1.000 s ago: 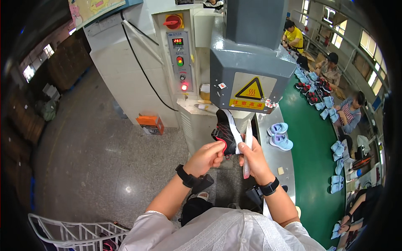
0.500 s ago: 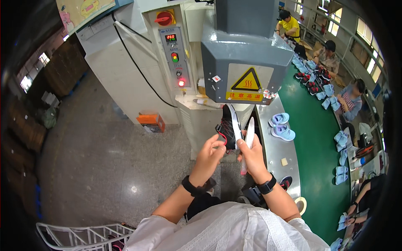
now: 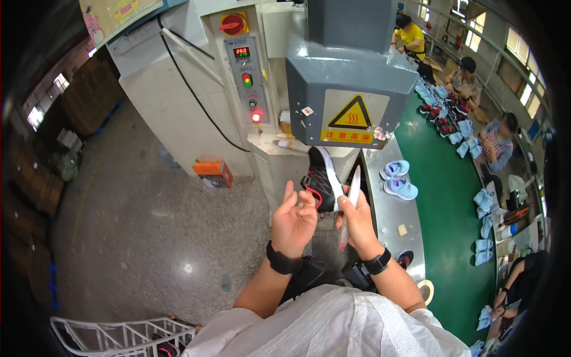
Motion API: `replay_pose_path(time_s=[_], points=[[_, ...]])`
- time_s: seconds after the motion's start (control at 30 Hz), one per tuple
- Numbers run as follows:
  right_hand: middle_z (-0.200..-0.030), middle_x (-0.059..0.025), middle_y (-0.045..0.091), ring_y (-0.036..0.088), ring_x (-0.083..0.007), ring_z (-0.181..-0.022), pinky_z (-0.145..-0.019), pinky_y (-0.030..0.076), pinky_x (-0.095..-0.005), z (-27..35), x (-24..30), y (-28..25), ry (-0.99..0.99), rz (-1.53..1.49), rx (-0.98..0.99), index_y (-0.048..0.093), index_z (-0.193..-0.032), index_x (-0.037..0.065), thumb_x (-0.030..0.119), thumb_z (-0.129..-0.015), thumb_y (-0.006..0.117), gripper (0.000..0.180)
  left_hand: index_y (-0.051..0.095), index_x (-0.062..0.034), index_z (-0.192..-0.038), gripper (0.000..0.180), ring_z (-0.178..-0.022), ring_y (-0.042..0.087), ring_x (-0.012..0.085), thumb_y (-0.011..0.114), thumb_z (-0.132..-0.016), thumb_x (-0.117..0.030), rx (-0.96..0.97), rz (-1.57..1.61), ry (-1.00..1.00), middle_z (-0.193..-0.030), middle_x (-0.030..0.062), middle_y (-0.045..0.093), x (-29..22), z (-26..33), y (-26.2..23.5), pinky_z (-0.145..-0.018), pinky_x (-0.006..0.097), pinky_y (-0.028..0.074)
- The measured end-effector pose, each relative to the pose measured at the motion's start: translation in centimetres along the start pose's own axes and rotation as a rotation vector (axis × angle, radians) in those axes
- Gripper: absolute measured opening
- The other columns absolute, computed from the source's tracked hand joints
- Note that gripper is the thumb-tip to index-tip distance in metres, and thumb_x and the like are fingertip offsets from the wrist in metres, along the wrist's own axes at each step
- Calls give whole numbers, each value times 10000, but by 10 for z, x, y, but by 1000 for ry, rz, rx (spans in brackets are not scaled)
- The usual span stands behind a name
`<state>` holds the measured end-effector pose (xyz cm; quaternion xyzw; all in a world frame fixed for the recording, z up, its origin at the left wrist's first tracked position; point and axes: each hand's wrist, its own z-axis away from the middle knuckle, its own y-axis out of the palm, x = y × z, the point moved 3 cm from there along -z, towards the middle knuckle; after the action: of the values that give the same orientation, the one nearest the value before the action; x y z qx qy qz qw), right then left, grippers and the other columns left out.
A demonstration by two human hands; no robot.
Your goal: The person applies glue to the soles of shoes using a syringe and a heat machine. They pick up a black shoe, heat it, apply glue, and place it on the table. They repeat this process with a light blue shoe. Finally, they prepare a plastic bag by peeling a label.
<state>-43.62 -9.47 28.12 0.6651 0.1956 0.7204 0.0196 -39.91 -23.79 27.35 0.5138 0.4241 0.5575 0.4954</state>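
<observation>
A black sneaker (image 3: 318, 184) with a white sole and red trim is held upright, sole side to the right, in front of the machine. My right hand (image 3: 357, 223) is closed on its lower end, thumb against the white sole. The same hand also grips a long white tapered stick (image 3: 353, 190) with a reddish lower end, just right of the sole. My left hand (image 3: 294, 221) stands left of the sneaker, palm turned up, index finger raised and the other fingers loosely bent. It appears to hold nothing.
A grey machine head (image 3: 351, 77) with a heat warning sign hangs ahead, beside a control panel (image 3: 247, 83). A similar stick (image 3: 291, 144) lies on the machine ledge. At right, light blue shoes (image 3: 399, 187) stand on a metal table edge (image 3: 389, 238) along a green conveyor (image 3: 446, 238). Co-workers sit beyond.
My left hand has come away from the sneaker's red trim and turned palm up with its fingers opened. The sneaker has tilted slightly to the left in my right hand.
</observation>
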Motion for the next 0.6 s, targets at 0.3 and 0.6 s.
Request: replay_pose_path(time_s=[0.3,0.6], points=[[-809,-30,521,471,-75,-456,-417,405,-198,-25,23,8,64,33,93,450,-1109,35,215,-904,541,287,382,-172,-1304,335,-878,562,113,397,-975,-233,289,-15,-201,-996,63,523,-4,-31,41,-616,219,466],[-835,-61,590,571,-97,-571,-423,424,-192,-52,49,9,55,2,95,495,-1048,23,354,-894,576,373,497,-12,-994,170,-863,577,153,517,-889,-144,249,123,-207,-855,55,575,-2,-65,71,-711,288,491]])
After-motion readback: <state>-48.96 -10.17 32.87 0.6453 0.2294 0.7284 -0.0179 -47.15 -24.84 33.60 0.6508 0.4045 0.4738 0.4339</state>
